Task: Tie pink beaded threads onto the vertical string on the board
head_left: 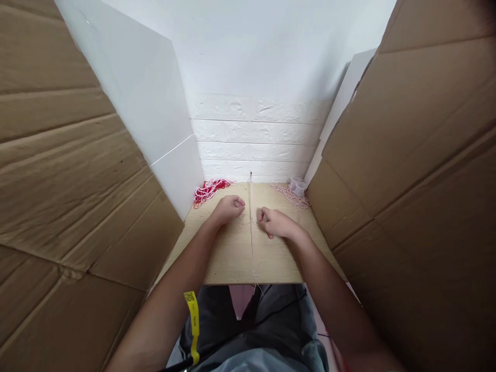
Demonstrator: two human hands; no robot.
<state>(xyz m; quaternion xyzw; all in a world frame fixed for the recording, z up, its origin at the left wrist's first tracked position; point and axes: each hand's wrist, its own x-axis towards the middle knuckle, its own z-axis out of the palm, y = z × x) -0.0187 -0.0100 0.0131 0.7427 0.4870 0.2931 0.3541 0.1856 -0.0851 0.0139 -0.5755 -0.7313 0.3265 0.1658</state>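
Note:
A thin pale cord (251, 248) runs straight from a small dark hook or nail (250, 174) at the back, down the middle of the wooden board, and over its front edge. To the left of it is my left hand (231, 207), its fingers closed in a pinch. On the other side my right hand (273, 222) is curled closed, thumb against fingers. Fine strands (253, 223) cross the cord between the two hands and seem to lead into both pinches. Inside the fingers, the thread ends are hidden.
Red and white cords (211, 191) lie heaped at the board's back left; pale pink cords (292, 196) and small clear cups (297, 186) are at the back right. Tall cardboard walls (77, 170) close in both sides of the wooden board (228, 258). A white brick-patterned wall (256, 134) stands behind.

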